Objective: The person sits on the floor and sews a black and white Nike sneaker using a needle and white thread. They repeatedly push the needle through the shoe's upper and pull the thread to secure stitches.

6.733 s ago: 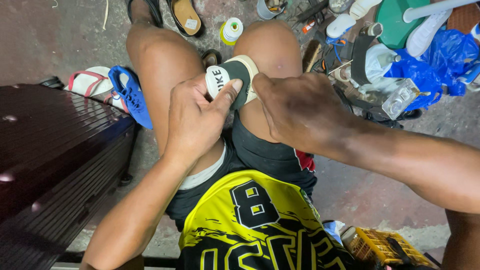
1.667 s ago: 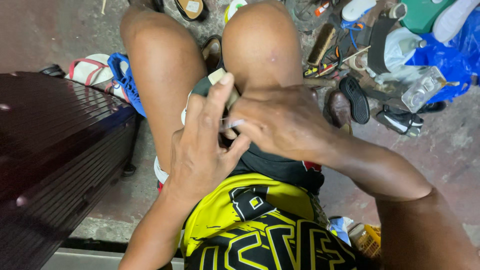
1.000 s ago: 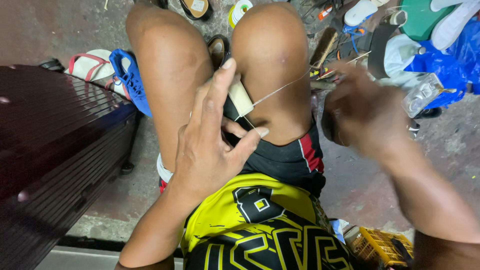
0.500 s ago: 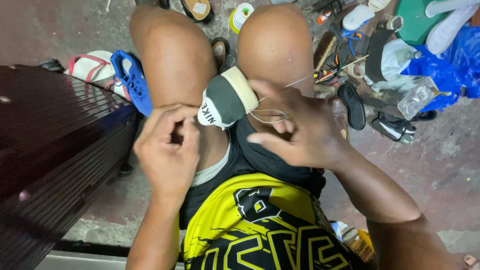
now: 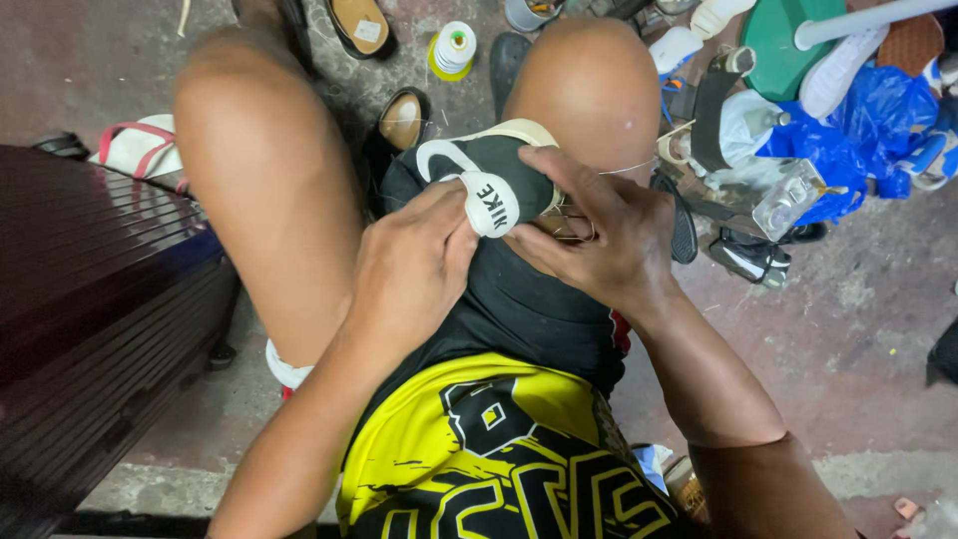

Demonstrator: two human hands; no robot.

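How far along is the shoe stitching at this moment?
Done: cannot tell how much seam is finished; the stitch line is hidden by the fingers. In hand: the left hand grips the heel of the black and white shoe held between the knees, and the right hand works at its edge with a thin thread running off. Left: the thread is uncut.

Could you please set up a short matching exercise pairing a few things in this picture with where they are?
Things:
1. black shoe with white heel tab
2. white spool of thread on a yellow base
3. crumpled blue plastic bag
4. dark slatted bench

Places:
A. on the floor beyond the knees
B. at the person's left
C. between the knees, held by left hand and right hand
D. on the floor at the far right

Pairs: 1-C, 2-A, 3-D, 4-B
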